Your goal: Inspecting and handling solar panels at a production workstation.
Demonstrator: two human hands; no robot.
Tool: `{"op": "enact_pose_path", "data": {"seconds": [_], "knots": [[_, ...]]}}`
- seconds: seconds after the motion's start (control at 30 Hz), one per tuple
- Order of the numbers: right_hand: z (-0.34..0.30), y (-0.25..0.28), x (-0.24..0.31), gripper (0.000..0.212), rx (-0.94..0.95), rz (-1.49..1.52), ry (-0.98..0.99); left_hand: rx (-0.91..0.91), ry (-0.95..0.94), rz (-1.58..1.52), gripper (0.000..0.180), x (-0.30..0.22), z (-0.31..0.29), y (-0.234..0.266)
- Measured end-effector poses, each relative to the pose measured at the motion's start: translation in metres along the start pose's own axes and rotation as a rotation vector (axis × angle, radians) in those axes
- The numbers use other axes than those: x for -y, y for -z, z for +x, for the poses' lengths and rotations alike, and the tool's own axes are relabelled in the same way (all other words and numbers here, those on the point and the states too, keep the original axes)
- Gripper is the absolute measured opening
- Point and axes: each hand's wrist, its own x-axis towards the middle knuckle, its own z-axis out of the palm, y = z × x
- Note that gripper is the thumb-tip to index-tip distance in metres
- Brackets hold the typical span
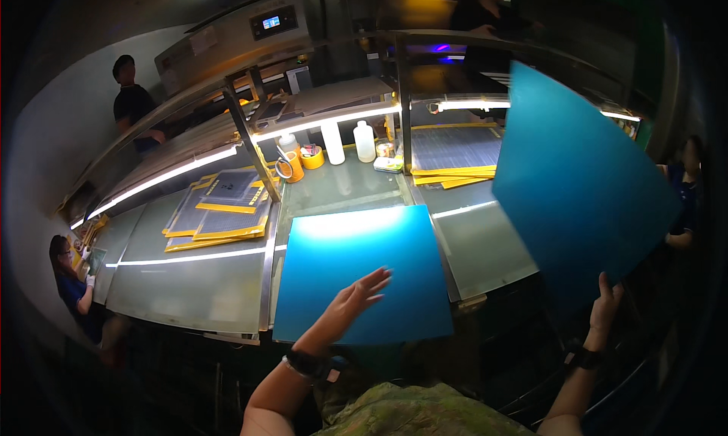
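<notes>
A flat blue sheet lies on the glass-topped bench in front of me, with lamp light glaring off its far edge. Over its middle is my left hand, fingers stretched out and holding nothing; whether it touches the surface I cannot tell. At the right, a second large blue sheet stands tilted up off the bench. My right hand grips this sheet at its lower edge, thumb up and the other fingers partly hidden. Both wrists wear dark bands.
Yellow-edged framed screens are stacked at the left, and more yellow-edged panels at the right. White bottles and tape rolls stand at the back. Metal posts carry a lit shelf. Several people are around the bench.
</notes>
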Motion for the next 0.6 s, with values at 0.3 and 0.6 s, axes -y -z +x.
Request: {"op": "enact_pose_path", "data": {"seconds": [0.3, 0.6], "knots": [[-0.029, -0.083, 0.069, 0.023, 0.556, -0.455, 1.319, -0.016, 0.11, -0.928, 0.07, -0.01, 0.053, -0.059], [-0.131, -0.104, 0.019, 0.056, 1.078, -0.385, 0.887, -0.158, 0.459, -0.942, 0.027, 0.105, 0.086, -0.067]]}}
